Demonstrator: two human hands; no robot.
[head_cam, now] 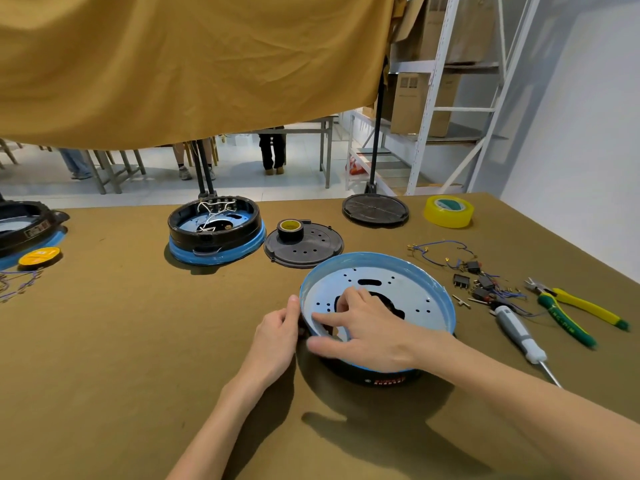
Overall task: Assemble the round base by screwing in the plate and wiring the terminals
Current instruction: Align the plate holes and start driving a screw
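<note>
Head view: we see an olive-brown cloth-covered table (pixel 121 341). The round base (pixel 377 306), blue rim and pale perforated plate (pixel 408 289) inside, sits near the front centre, tipped up toward us. Left hand (pixel 277 337) grips the base's left edge, thumb on the rim. Right hand (pixel 363 327) rests inside on the plate, fingers loosely spread, some dipping into the dark central cutout; we can't tell if it pinches anything.

Behind: a second base (pixel 214 230) with white wires, a black perforated cover (pixel 304 247) with a roll of black tape (pixel 290 228) on it, a black disc (pixel 375 209), yellow tape (pixel 449 211).

Right: loose wires and terminals (pixel 478 275), a screwdriver (pixel 519 332), yellow-green pliers (pixel 575 310).

Far left: another base (pixel 24 226), a yellow roll (pixel 38 257).

Room: mustard curtain (pixel 190 64) overhead, white shelving (pixel 450 98) with cardboard boxes, pale floor, legs of people standing by tables beyond.
</note>
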